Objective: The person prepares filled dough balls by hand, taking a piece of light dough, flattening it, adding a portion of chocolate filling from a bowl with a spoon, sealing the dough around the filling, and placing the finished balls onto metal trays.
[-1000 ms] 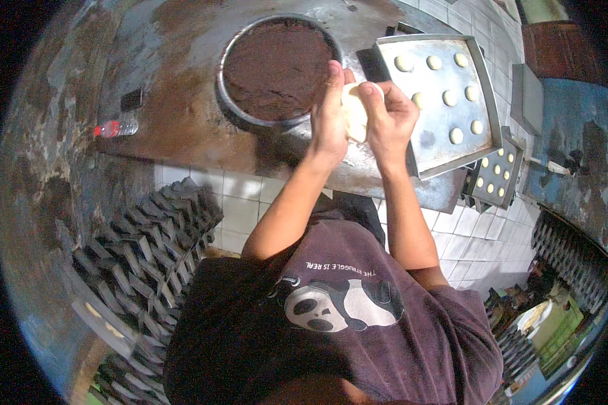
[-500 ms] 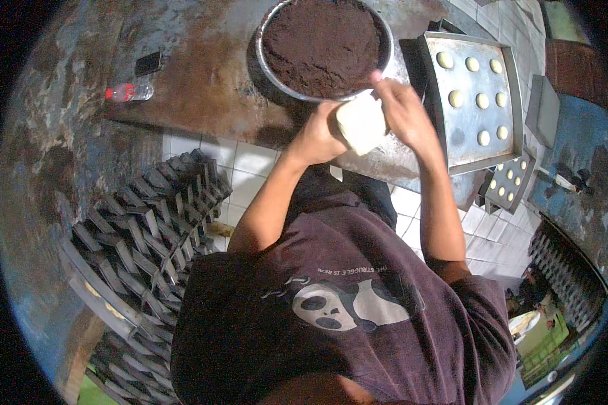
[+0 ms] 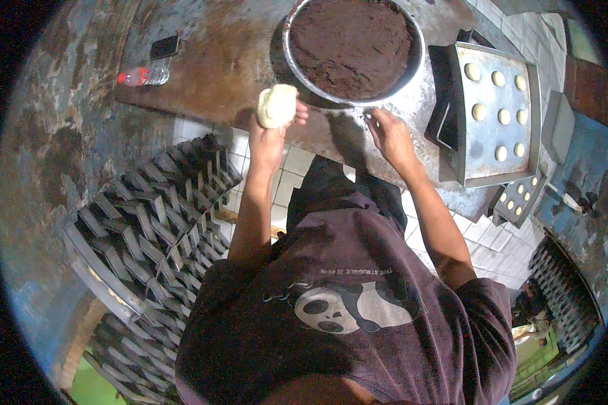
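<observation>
My left hand [image 3: 269,140] holds a lump of pale dough [image 3: 277,106] above the table's near edge, its fingers curled behind the lump. Just below the rim of a large round metal bowl [image 3: 345,101] is my right hand [image 3: 392,142]. Its thumb and fingers are pinched together, with a small pale spot at the tips, too small to make out. Dark brown, crumbly filling [image 3: 351,47] fills the bowl.
To the right, a metal baking tray [image 3: 483,91] carries several round dough balls [image 3: 503,116]; a second tray [image 3: 503,209] sits lower. A bottle [image 3: 143,76] and a dark phone-like object [image 3: 165,46] lie left. Dark metal racking [image 3: 155,209] stands lower left.
My hands have moved apart. The left has carried the dough lump leftward, away from the right hand, which has drawn down into a pinch. The bowl and trays appear shifted right in view.
</observation>
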The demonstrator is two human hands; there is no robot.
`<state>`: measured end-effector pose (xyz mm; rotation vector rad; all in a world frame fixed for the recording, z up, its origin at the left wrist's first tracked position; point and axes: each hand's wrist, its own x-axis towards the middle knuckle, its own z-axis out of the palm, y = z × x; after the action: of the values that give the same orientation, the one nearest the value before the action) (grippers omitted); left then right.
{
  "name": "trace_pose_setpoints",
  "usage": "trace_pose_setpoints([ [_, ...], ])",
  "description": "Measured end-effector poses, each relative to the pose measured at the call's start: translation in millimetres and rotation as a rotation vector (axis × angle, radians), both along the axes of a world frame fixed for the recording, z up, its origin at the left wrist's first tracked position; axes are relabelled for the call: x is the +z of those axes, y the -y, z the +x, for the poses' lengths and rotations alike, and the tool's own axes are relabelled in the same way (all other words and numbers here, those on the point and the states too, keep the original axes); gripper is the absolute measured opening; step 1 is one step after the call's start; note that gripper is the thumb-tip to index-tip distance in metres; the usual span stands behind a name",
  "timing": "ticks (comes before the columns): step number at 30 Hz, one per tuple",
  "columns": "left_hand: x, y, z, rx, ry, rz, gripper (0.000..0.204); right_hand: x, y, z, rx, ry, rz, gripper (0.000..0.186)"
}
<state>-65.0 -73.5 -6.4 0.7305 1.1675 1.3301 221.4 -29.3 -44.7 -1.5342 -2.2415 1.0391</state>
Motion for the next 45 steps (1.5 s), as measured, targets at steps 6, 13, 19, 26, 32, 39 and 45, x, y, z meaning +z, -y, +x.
trace_pose_setpoints([
  [6, 7, -7, -16, 0.247, 0.168, -0.097, 0.040, 16, -50, -63, 0.114, 0.144, 0.195, 0.035],
  [13, 8, 5, -31, 0.125, 0.148, -0.146, 0.052, -14, -57, -91, 0.200, 0.215, 0.292, 0.038],
  [19, 6, 19, -36, 0.042, 0.353, -0.142, 0.058, -9, -50, -84, 0.197, 0.266, 0.143, 0.037],
  [26, 5, 6, -21, 0.112, 0.525, -0.331, 0.062, -14, -62, -34, 0.015, -0.390, -0.453, 0.028],
  [32, 27, -14, 1, -0.001, 0.601, -0.363, 0.067, 79, -32, -50, 0.139, -0.373, 0.110, 0.029],
  [39, 68, -31, 12, -0.055, 0.737, -0.368, 0.069, 65, -17, -40, 0.189, -0.174, 0.579, 0.050],
  [45, 60, -27, 16, -0.120, 0.768, -0.409, 0.065, 41, 6, -12, 0.105, -0.202, 0.624, 0.053],
])
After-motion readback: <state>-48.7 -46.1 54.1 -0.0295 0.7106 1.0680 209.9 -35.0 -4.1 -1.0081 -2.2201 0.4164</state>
